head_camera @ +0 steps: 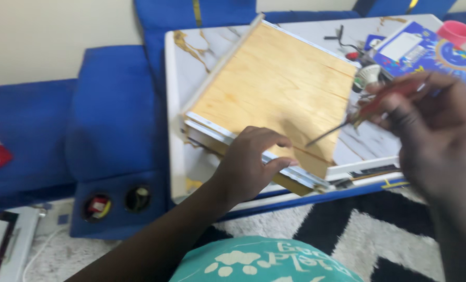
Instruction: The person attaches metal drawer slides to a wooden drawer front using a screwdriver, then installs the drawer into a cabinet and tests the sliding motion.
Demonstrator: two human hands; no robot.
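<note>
Presently the wooden board (275, 89), pale yellow plywood with visible grain and a thin dark line near its right edge, lies tilted on the tabletop (191, 47), which is white with gold marbling. White strips run along the board's near edge and its far-left edge. Left hand (248, 164) rests on the near edge, fingers curled over the white strip, gripping it. Right hand (431, 125) is closed around a red-handled tool (384, 102) whose thin metal tip points down-left toward the board surface, just above it; blurred, so contact cannot be told. Beyond the right hand: a blue printed box (426, 49), a pink cup (456, 32), and small dark items too blurred to identify; contents of both containers not visible. Left of the left hand: blue sofa (113, 109) with two cup holders (118, 203) holding small objects.
</note>
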